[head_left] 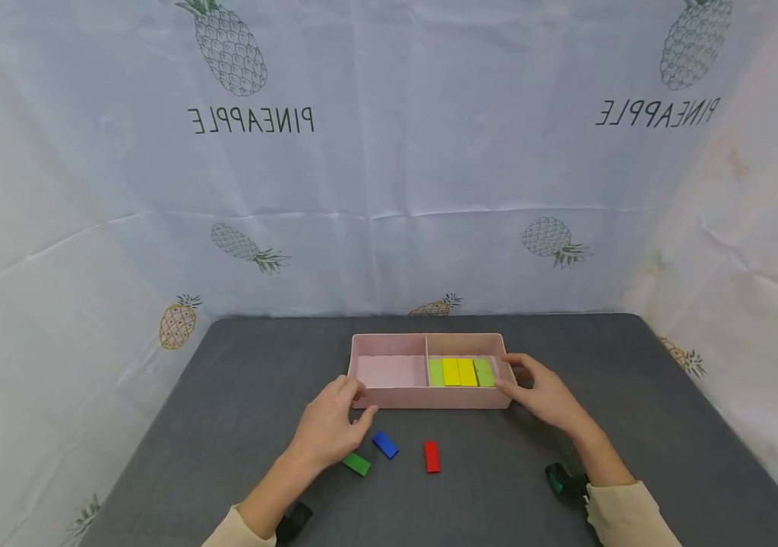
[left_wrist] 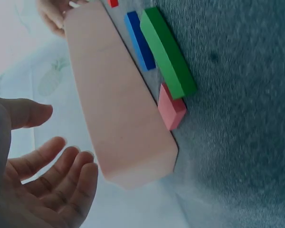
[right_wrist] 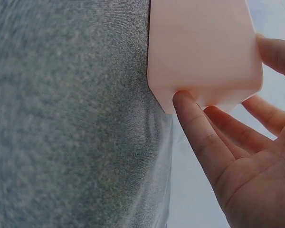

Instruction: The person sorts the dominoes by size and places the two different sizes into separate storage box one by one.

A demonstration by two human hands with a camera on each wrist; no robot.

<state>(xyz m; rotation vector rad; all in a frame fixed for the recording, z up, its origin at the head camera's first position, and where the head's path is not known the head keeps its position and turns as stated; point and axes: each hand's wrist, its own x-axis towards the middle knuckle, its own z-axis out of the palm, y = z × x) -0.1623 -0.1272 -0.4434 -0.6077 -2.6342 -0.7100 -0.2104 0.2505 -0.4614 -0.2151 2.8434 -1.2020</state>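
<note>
Gripping the right end of the pink box (head_left: pixel 430 398) with the right hand (head_left: pixel 542 395), thumb (head_left: pixel 513 390) at the near corner and fingers (right_wrist: pixel 204 137) bent against the end wall, clamped on that box. Resting on the dark bench (head_left: pixel 485 501), upright, long side toward the person, split by one divider (head_left: pixel 426 361) into a left and a right compartment. Containing, in the right compartment, a row of four blocks: from left to right, a lime block (head_left: pixel 436 372), two yellow blocks (head_left: pixel 460 372) side by side, and a second lime block (head_left: pixel 484 372).

Holding the left hand (head_left: pixel 330 422) near the box's left end, thumb and fingers apart, fingers loosely bent; cannot tell whether touching the wall there.

Lying loose on the bench, on the near side of the box: a blue block (head_left: pixel 385 445), a green block (head_left: pixel 357 464) just beside it and partly hidden by the left hand, and a red block (head_left: pixel 432 457) farther right. Showing also, in the left wrist view, a pink block (left_wrist: pixel 170 111) close to the box's long wall, partly behind the green one.

Wearing light sleeves (head_left: pixel 628 513) and black wrist devices (head_left: pixel 293 523). Hanging behind the bench: a pale cloth (head_left: pixel 396 167) printed with pineapples and mirrored lettering.
</note>
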